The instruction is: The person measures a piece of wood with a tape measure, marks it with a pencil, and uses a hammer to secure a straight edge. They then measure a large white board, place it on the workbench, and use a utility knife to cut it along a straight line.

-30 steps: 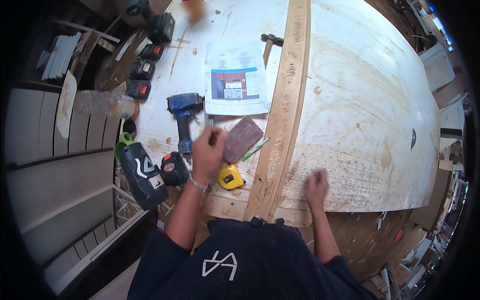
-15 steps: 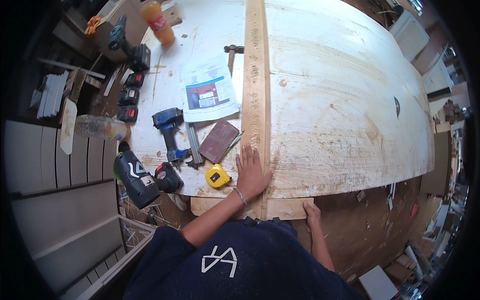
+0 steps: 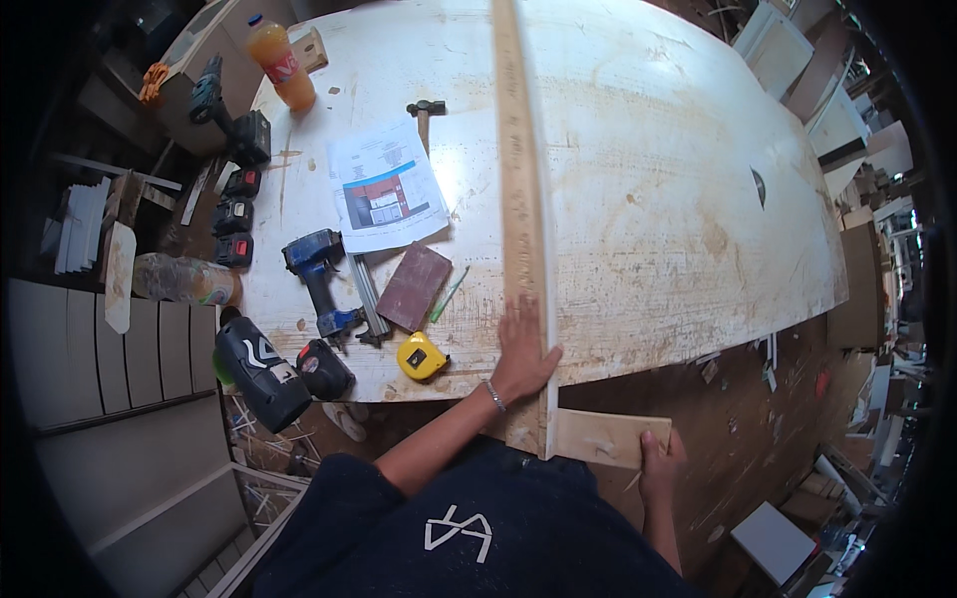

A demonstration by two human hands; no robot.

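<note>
Left hand (image 3: 520, 351): open, palm flat, pressing on near end of long wood strip (image 3: 520, 199), fingers spread along it. Strip runs lengthwise down the counter (image 3: 678, 199) from far edge to near edge, overhanging slightly toward the person.
Right hand (image 3: 658, 463): closed on right end of short board (image 3: 606, 439), held below counter edge (just beside strip's near end, touching or nearly; can't tell which).
Nearby, left of strip: yellow tape measure (image 3: 422, 356), close to left hand; brown sanding block (image 3: 413, 286); green pencil (image 3: 450, 294); blue nail gun (image 3: 319, 279); printed sheets (image 3: 384, 184); hammer (image 3: 425, 115).
Far left cnr: orange drink bottle (image 3: 277, 65), drill (image 3: 231, 110), 3 batteries w/ red tabs (image 3: 234, 214) in a row.
Off counter edge, lower left: black tool case (image 3: 261, 374), clear plastic bottle (image 3: 184, 281).
</note>
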